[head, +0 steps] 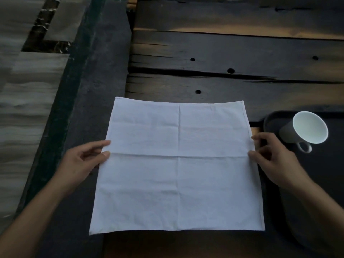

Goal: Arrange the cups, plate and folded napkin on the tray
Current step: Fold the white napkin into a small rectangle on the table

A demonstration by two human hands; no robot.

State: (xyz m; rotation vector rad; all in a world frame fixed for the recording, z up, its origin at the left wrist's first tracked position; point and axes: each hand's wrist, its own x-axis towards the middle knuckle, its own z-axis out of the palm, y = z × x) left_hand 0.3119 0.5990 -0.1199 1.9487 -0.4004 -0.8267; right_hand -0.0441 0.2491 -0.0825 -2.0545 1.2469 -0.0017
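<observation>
Napkin (176,164) lay flat, unfolded: light, limp cloth. Left hand (85,159) pinched its 9 o'clock edge, right hand (273,157) its 3 o'clock edge; corners looked like better folding holds.

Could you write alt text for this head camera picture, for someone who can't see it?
Two bare hands, left hand and right hand, pinch opposite side edges of a white napkin spread flat on a dark wooden table. At right, a white cup stands on a dark tray.

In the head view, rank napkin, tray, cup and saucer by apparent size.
1. White cloth napkin, spread flat.
2. Dark tray, cut off by the frame, so unsure.
3. White handled cup and dark round saucer: look alike; saucer partly hidden.
</observation>
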